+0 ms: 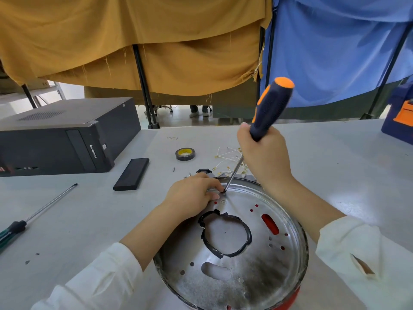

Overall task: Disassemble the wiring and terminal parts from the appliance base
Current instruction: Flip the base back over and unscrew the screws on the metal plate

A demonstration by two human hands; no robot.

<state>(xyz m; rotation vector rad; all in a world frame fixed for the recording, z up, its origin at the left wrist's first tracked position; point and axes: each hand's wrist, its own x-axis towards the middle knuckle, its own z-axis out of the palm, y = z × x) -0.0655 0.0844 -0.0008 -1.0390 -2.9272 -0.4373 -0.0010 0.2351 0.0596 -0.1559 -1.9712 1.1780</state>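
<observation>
A round silver appliance base (257,274) with a red underside lies in front of me, full of holes and slots, with a ring of black tape (225,233) round its middle. My right hand (266,157) grips an orange-and-dark-blue screwdriver (270,110), whose tip meets a screw at the base's far rim. My left hand (192,195) rests on that rim, its fingertips pinching a small part right at the tip. Behind the base lie loose white wires with brass terminals (228,157) and a small black socket part (203,171).
On the grey table (89,220) are a roll of black tape (185,154), a flat black box (131,174), a black computer case (64,135) at the left and a green-handled screwdriver (33,218) at the front left. A blue and orange toolbox (400,117) sits far right.
</observation>
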